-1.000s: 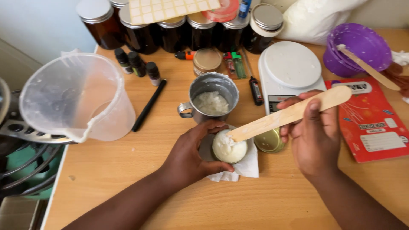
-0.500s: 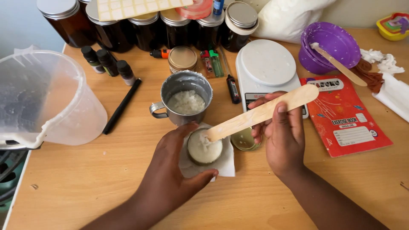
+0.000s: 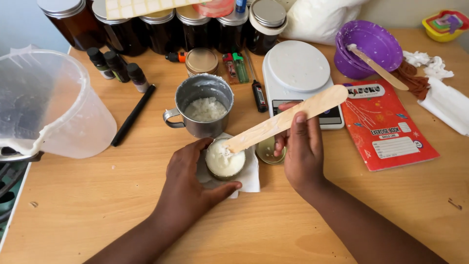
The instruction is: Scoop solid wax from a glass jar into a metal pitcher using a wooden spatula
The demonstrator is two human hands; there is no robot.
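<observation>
Since the earlier frames my view had shifted, but little else changed: my left hand (image 3: 188, 183) still clasped the small jar (image 3: 224, 160) of white cream on its tissue (image 3: 250, 178), and my right hand (image 3: 300, 151) still gripped the wooden stick (image 3: 286, 119). The stick slanted from upper right down-left, its low tip touching the cream. Just behind the jar, the metal cup (image 3: 202, 105) held white flakes.

Small jar (image 3: 224, 164) of white cream, wooden stick (image 3: 288, 117) dipped in

Jar upright, open, on white tissue; stick flat, pale, slanting up rightward
</observation>
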